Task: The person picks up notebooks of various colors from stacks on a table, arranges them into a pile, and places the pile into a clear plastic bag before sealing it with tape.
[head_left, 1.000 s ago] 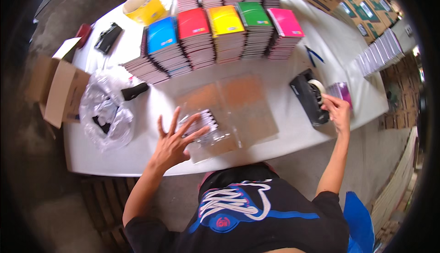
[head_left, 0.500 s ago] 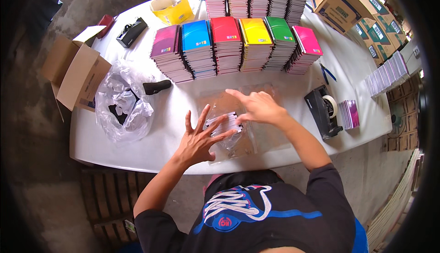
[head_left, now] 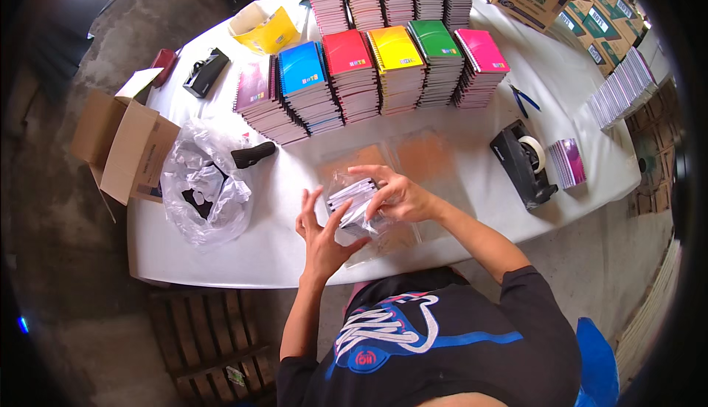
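Observation:
A small bundle of notebooks (head_left: 352, 199) in clear plastic lies near the table's front middle, with pale page edges and dark bindings showing. My left hand (head_left: 323, 243) is at its near left side, fingers apart and curved, thumb toward the plastic. From the right, my right hand (head_left: 404, 196) bends its fingers over the bundle's right side and pinches the plastic. Beneath them, flat clear plastic sheets or bags (head_left: 424, 158) with brownish areas lie on the white tabletop.
Notebook stacks (head_left: 346, 53) in several colours stand behind. At right are a tape dispenser (head_left: 522, 164), a small purple notebook stack (head_left: 566, 162) and blue-handled pliers (head_left: 525, 101). At left are a plastic bag of crumpled paper (head_left: 203, 193), a black object (head_left: 253, 155) and an open carton (head_left: 136, 145).
My right hand has come down and closed on the bundle's plastic. My left hand has drawn its spread fingers back from over the bundle to its left side. The view has shifted slightly.

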The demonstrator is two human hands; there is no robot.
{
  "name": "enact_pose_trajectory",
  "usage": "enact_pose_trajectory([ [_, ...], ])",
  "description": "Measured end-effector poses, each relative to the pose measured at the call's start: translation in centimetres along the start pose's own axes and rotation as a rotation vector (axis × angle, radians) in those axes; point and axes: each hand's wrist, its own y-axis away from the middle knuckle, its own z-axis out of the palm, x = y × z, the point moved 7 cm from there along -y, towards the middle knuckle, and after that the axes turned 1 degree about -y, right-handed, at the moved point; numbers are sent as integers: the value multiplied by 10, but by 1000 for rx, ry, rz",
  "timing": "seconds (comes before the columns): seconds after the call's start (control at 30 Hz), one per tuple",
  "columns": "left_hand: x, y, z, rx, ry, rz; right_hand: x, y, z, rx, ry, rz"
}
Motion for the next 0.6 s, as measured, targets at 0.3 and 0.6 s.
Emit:
enact_pose_trajectory([
  [0.3, -20, -14, 33, 140, 552, -44, 21, 10, -18, 72, -244, 238],
  [0.6, -43, -34, 40, 176, 613, -343, 38, 8, 16, 216, -315, 411],
])
